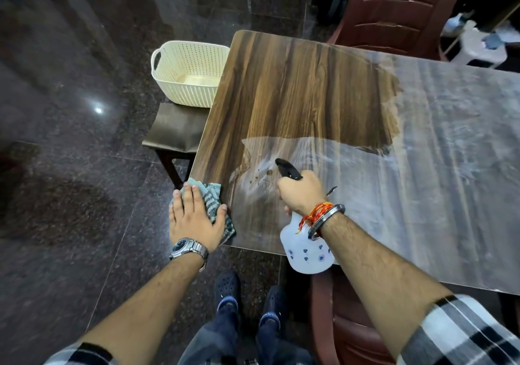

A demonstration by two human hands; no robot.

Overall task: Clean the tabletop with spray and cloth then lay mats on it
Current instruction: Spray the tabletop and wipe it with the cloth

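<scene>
Near surface (281, 88) corner: left hand (194, 218) flat, pressing soft cloth (212, 195); right hand (302, 193) clamped on light, rigid spray bottle (305, 252) neck.

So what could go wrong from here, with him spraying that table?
1. The cloth sits under the left hand right at the table corner, partly overhanging; a wipe outward could drop it onto the floor.
2. The right hand aims the bottle near the left edge, so spray may drift onto the glossy floor and make it slippery.
3. Crumbs by the nozzle could smear rather than lift.
</scene>
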